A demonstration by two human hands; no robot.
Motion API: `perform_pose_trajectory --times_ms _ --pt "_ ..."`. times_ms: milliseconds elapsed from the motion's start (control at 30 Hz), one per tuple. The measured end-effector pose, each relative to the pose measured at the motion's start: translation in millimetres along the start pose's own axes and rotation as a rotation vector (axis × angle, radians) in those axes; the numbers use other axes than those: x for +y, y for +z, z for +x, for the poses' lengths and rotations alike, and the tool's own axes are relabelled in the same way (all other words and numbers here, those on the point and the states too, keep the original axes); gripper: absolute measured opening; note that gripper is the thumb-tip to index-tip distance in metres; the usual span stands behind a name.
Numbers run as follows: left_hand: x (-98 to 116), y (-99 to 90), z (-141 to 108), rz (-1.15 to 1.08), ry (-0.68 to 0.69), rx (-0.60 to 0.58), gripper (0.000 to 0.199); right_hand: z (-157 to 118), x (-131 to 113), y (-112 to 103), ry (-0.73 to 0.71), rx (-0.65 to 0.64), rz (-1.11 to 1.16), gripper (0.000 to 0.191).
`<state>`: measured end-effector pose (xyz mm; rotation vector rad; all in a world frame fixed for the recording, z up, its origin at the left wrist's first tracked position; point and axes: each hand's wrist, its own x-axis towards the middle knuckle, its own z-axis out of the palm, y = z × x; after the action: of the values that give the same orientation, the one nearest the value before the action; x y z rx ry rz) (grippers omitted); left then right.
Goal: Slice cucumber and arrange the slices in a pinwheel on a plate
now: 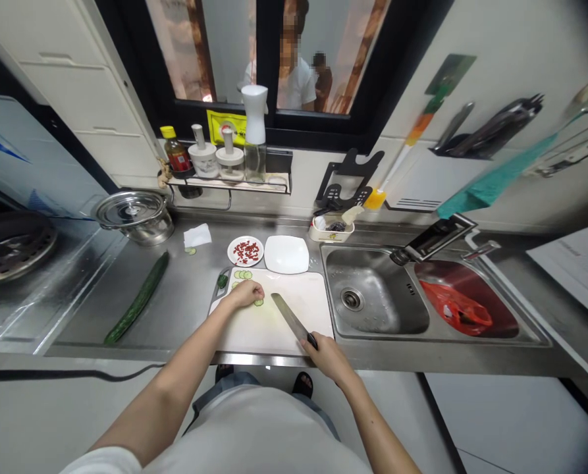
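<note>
My right hand (324, 355) is closed round the black handle of a knife (290, 317), whose blade lies low over the white cutting board (294, 289) and points up and to the left. At the board's left part, my left hand (247, 294) has its fingers drawn together at a cucumber slice (259, 303). More cucumber slices (243, 274) lie at the upper left of the board, partly hidden by that hand. A dark green cucumber end (222, 281) rests at the board's left corner. Behind the board are a plate of red pieces (245, 251) and a white square plate (286, 255).
On the left counter lie a whole cucumber (138, 299), a lidded steel pot (138, 217) and a white paper (197, 236). A double sink (377, 329) with a faucet (434, 240) and red bag (459, 313) is at right. Bottles (255, 141) stand on a rack behind.
</note>
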<state>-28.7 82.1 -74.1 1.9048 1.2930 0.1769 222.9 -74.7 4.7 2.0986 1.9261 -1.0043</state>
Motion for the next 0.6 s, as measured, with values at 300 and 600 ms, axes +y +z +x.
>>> perform_pose_trajectory --times_ms 300,600 --pt "4.3 1.2 -4.6 0.184 -0.138 0.137 0.014 -9.0 -5.5 1.4 -0.017 0.004 -0.063 0.034" --pt "6.2 10.1 -9.6 0.199 -0.231 0.172 0.014 -12.5 -23.4 0.3 0.001 -0.050 -0.195 0.036"
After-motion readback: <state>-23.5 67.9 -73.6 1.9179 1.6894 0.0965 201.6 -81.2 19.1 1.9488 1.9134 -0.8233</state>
